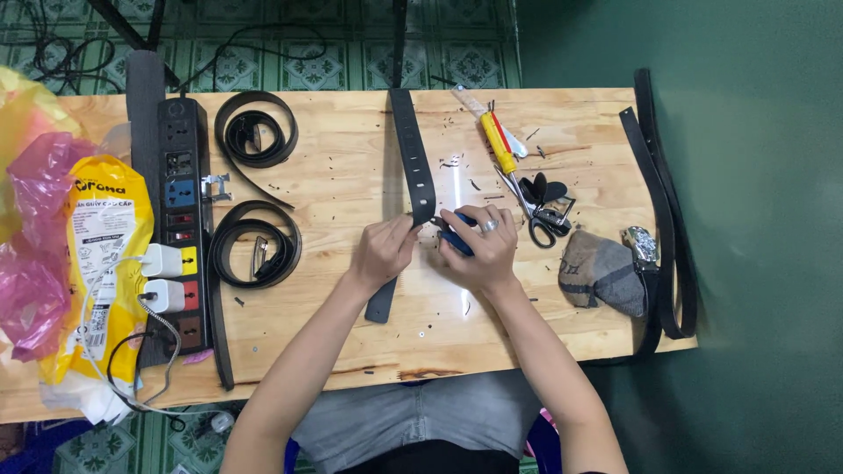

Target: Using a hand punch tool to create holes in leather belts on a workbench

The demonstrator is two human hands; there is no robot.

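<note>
Pinching the edge of a long black belt strap, the left hand holds it flat on the wooden table, its grip narrow, fingers closed on the leather. The right hand, a ring on one finger, is wrapped around a blue-handled tool whose working end meets the strap just beside the left fingertips; what kind of tool it is cannot be told, as the hand hides most of it. The strap runs from the far edge of the table down between both hands, its near end lying past the left wrist.

As for progress, the strap already shows a row of holes along its upper stretch, and small dark scraps are scattered over the table around the hands, so I judge that some punching or trimming is done and the work is now at the strap's middle. Two coiled black belts lie to the left beside a black power strip, seemingly set aside. More straps hang over the right edge, apparently untouched. A yellow-handled screwdriver, scissors and a grey cloth pouch rest to the right of the hands.
</note>
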